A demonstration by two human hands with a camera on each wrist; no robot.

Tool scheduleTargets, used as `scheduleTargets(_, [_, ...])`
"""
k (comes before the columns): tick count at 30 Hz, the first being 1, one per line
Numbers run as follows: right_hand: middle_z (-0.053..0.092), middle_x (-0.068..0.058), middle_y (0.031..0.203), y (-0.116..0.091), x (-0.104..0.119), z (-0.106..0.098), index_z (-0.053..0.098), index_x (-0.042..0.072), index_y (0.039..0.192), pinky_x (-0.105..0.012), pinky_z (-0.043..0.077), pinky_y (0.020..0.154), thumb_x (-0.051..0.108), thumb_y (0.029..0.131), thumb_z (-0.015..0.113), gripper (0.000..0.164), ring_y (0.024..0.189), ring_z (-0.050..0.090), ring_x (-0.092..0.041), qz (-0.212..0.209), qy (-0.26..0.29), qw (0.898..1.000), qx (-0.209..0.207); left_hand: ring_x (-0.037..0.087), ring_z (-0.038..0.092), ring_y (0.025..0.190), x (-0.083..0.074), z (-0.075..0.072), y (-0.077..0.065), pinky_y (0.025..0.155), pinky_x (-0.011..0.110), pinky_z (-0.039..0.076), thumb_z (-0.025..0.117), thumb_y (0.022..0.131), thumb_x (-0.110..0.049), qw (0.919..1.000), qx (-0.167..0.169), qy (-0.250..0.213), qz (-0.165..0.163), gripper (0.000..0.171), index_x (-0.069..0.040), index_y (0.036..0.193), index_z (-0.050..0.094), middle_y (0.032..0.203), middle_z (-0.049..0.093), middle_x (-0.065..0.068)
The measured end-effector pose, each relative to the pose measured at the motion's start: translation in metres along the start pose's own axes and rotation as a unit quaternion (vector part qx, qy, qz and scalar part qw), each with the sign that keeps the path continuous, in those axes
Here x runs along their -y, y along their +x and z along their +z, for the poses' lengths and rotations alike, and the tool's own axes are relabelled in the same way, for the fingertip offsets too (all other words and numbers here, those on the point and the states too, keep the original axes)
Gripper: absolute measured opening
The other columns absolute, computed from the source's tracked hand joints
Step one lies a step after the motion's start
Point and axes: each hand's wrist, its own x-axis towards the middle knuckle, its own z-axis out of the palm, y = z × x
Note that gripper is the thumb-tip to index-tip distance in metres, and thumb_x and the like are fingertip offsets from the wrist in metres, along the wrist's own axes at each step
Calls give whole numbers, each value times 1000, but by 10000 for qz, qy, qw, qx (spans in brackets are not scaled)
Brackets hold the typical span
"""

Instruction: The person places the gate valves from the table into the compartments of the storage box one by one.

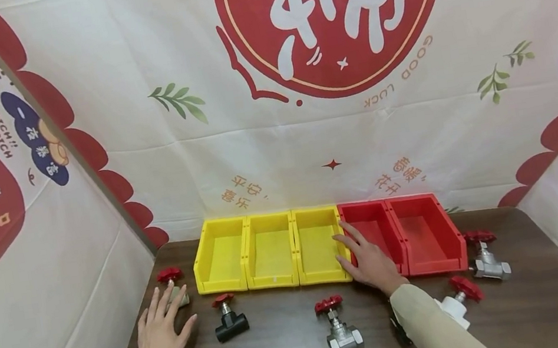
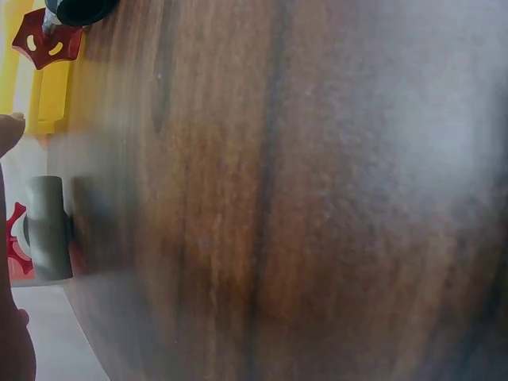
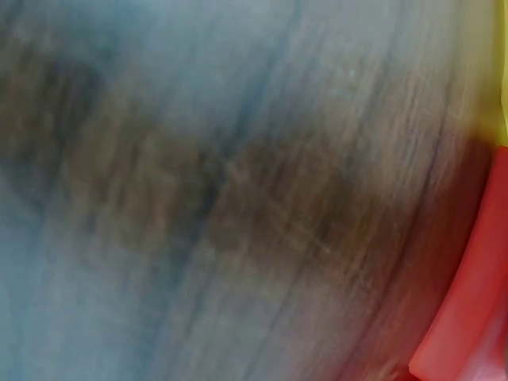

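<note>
My left hand (image 1: pixel 159 333) is at the table's left side, its fingers spread and holding nothing. Its fingertips are beside a greenish-grey valve with a red handwheel (image 1: pixel 170 274), partly hidden by the hand; the valve's grey body (image 2: pixel 49 228) also shows in the left wrist view. A black valve (image 1: pixel 232 325) lies to the right of that hand. My right hand (image 1: pixel 372 262) reaches over the front of the bins, fingers extended and apart, between the third yellow bin (image 1: pixel 325 274) and the first red bin (image 1: pixel 370 213). Whether it touches a rim, I cannot tell.
Two more yellow bins (image 1: pixel 225 287) and a second red bin (image 1: pixel 439 265) complete the row. A metal valve (image 1: pixel 344 340) lies in front. A white valve (image 1: pixel 455 311) and a dark object (image 1: pixel 400 332) are partly under my right sleeve; another metal valve (image 1: pixel 491 268) lies far right.
</note>
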Motion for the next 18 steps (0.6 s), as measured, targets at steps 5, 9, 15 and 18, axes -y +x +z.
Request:
scheduleTargets(5, [11,11,147,0,0,-1,44,31,128,-38,49,69,40,73,69,61,97,55,-19,14,101,9999,76,35,26,126,0,0,4,87,60,26,64,72,-50,9999,45,53,-80,69,-26,134,42,138,35,7])
scheduleTargets(9, [11,12,147,-2,-1,0,45,31,128,-39,49,72,41,73,68,60,103,52,-20,54,170,9998,83,38,30,122,-1,-4,10,86,60,26,65,73,-46,9993,260,144,-206,68,-27,134,41,136,37,9])
scheduleTargets(15, [11,14,146,0,-2,-1,45,33,128,-39,49,70,42,72,69,61,102,52,-19,134,111,9998,-21,40,31,120,-6,-5,16,83,63,24,64,75,-46,9940,795,366,-650,68,-27,136,37,136,35,11])
scheduleTargets(18, [11,16,146,0,-1,0,43,37,128,-38,49,69,42,72,69,62,100,53,-18,213,107,9997,-32,41,32,119,-7,-5,16,83,65,23,63,76,-45,9908,998,493,-767,67,-26,135,38,136,34,12])
